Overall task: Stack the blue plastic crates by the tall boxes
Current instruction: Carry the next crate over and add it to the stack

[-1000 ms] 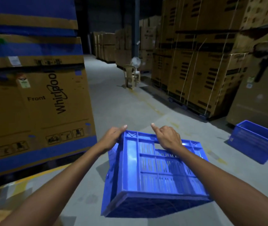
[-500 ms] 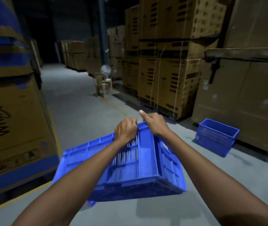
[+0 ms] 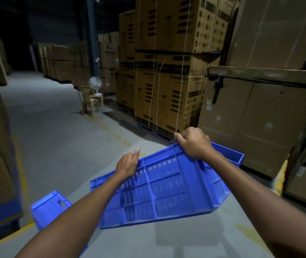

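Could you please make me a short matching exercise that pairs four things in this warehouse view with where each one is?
Things:
1. carried blue crate
2. second blue crate
3. third blue crate
4. plastic chair

Places:
A. on the floor at lower left, beside the left forearm
B. mostly hidden behind the carried crate, by the tall boxes
C. far up the aisle, next to a pedestal fan
D. held in the air by the left hand and right hand

Pairs: 1-D, 2-B, 3-A, 4-C

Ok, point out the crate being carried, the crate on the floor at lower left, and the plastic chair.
carried crate [image 3: 167,192], head view, ribbed underside.
floor crate [image 3: 49,207], head view, slotted side wall.
plastic chair [image 3: 87,94], head view, backrest.
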`<act>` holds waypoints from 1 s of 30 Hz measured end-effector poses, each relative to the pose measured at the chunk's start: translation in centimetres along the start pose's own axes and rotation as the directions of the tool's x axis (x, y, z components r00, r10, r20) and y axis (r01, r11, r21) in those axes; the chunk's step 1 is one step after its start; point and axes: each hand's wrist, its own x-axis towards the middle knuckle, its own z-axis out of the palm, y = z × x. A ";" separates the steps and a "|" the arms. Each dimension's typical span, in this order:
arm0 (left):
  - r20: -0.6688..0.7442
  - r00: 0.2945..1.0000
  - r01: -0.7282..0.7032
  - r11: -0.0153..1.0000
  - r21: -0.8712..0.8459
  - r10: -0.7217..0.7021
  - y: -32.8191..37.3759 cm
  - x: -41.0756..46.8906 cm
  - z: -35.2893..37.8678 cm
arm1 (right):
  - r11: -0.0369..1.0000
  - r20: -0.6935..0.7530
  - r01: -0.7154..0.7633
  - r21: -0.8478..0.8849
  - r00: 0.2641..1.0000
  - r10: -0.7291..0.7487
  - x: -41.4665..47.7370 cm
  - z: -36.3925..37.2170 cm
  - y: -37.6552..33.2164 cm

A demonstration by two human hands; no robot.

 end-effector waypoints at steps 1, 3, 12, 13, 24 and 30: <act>-0.023 1.000 -0.005 1.000 -0.010 0.005 0.4 0.8 1.3 | 0.999 0.005 -0.002 -0.051 1.000 0.003 1.2 0.1 1.1; -0.060 0.997 -0.041 0.999 -0.028 0.039 2.2 3.3 3.9 | 0.978 0.042 0.013 -0.210 0.999 -0.004 3.9 0.3 3.0; 0.011 0.926 -0.373 0.912 0.168 0.377 11.5 18.1 12.3 | 0.904 0.073 -0.144 -0.404 0.979 0.188 14.0 9.8 9.1; 0.023 0.912 -0.408 0.896 0.177 0.410 12.0 19.6 12.8 | 0.906 0.004 -0.176 -0.386 0.981 0.192 15.1 10.4 9.9; 0.746 0.459 -0.744 0.668 0.026 0.482 13.9 37.7 17.2 | 0.855 -0.226 -0.360 -0.372 0.929 0.293 26.1 13.3 22.1; 0.799 0.365 -0.716 0.692 -0.087 0.478 18.9 44.9 26.7 | 0.864 -0.031 -0.142 -0.483 0.989 0.145 32.2 14.0 33.4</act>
